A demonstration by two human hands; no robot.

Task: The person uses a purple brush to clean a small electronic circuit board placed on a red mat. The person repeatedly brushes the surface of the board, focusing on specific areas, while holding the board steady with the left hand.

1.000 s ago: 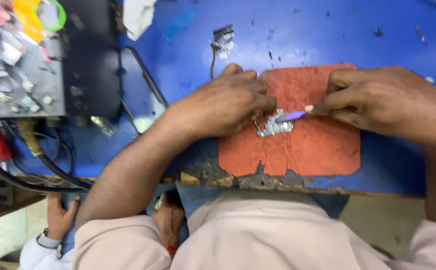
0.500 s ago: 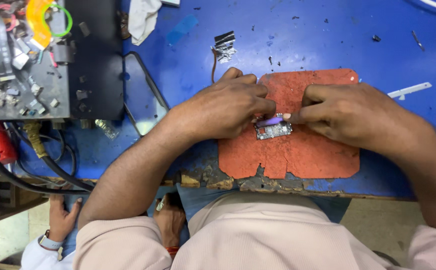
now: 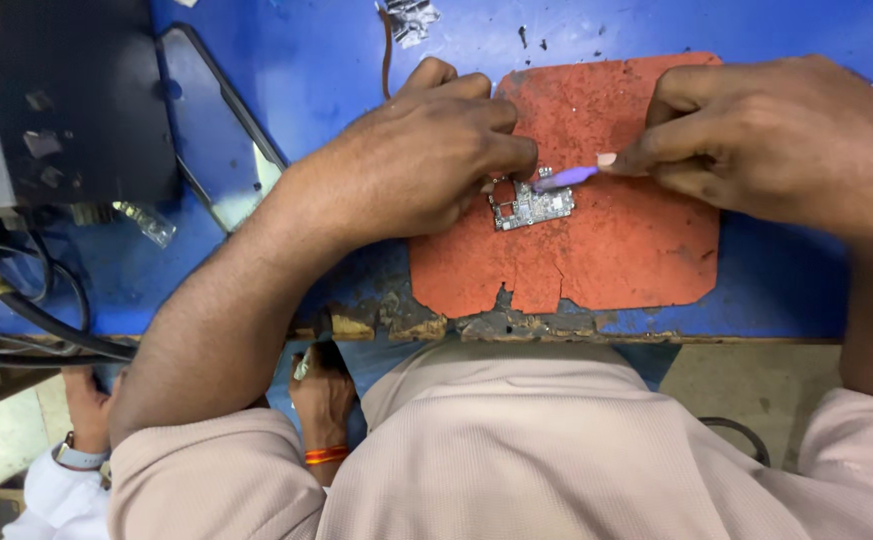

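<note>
A small silver circuit board [image 3: 533, 206] lies on a worn red mat [image 3: 607, 240] on the blue workbench [image 3: 317, 70]. My left hand [image 3: 427, 150] presses down on the board's left end with its fingertips. My right hand [image 3: 767, 140] pinches a thin purple tool [image 3: 567, 177], and the tool's tip touches the board's top edge.
A black box with loose parts [image 3: 47, 110] stands at the left, with a dark phone frame [image 3: 219, 130] leaning beside it. Cables [image 3: 27, 320] hang off the bench's left front edge. Another person's hands [image 3: 322, 395] show below the bench. Metal scraps [image 3: 412, 20] lie at the back.
The view has closed in on the mat. My right hand has shifted with the purple tool, whose tip now rests at the board's top edge. My left hand stays on the board.
</note>
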